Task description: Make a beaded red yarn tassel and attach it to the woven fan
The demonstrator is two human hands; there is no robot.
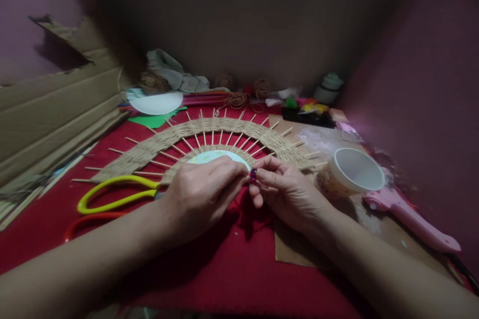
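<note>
A small, shiny purple piece, perhaps a bead or gem, is pinched between the thumb and fingers of my right hand. My left hand is closed, with its fingertips meeting the right ones beside the purple piece; whatever it grips there is hidden. Behind both hands lies a half-round fan of thin wooden sticks, woven with tan twine in an outer and an inner band. At its centre is a light blue piece, partly covered by my left hand.
Yellow and red-handled scissors lie by my left forearm. To the right stand a white paper cup and a pink glue gun over brown cardboard. Twine balls, a white half-disc and a bottle line the back.
</note>
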